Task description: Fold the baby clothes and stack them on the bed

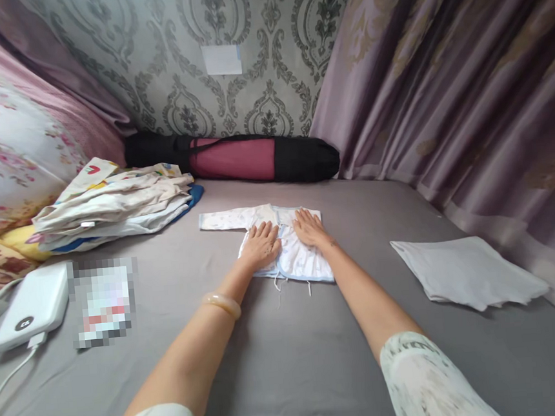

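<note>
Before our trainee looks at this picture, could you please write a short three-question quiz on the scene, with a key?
1. Multiple choice: what lies along the foot of the patterned wall?
A. The white power bank
B. The long black and dark red bag
C. The folded pale cloth

2. True or false: the left hand and the right hand both rest on the small garment.

3. Short answer: which of the person's forearms, left or right, wears the bangle?

Key: 1. B; 2. True; 3. Left.
</note>
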{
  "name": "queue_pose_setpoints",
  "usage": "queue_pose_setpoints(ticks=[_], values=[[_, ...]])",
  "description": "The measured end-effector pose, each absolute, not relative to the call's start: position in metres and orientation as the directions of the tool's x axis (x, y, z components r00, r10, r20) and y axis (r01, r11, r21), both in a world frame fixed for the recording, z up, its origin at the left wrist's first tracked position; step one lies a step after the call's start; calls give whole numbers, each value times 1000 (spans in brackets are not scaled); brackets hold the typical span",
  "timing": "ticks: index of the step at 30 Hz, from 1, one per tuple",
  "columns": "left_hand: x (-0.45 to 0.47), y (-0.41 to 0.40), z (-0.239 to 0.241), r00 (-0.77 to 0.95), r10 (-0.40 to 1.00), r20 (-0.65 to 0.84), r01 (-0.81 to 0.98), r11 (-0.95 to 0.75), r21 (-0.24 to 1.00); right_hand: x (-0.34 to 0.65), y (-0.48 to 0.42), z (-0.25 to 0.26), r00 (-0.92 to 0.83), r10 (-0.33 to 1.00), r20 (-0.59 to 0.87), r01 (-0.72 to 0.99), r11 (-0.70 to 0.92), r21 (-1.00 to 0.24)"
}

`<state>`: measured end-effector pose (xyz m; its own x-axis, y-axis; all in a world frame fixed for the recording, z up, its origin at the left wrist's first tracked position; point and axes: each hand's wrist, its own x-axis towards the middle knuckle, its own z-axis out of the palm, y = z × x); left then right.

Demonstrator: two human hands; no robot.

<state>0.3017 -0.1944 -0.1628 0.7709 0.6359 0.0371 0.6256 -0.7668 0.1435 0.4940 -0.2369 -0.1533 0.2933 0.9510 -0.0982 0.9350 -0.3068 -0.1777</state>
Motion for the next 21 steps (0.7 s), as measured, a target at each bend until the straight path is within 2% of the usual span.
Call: queue_pose_setpoints(ticks=[6, 17, 21], values=[[305, -186, -162, 752, 657, -60, 649, -720, 246, 505, -243, -153, 420, 908, -2, 904, -418, -86], [301, -170, -160, 784, 616, -71, 591, -707, 388, 507, -234, -148, 442, 890, -111, 889, -451, -77], [303, -168, -158, 803, 596, 4, 545, -736, 401, 492, -224, -138, 349, 937, 26, 935, -346, -84]])
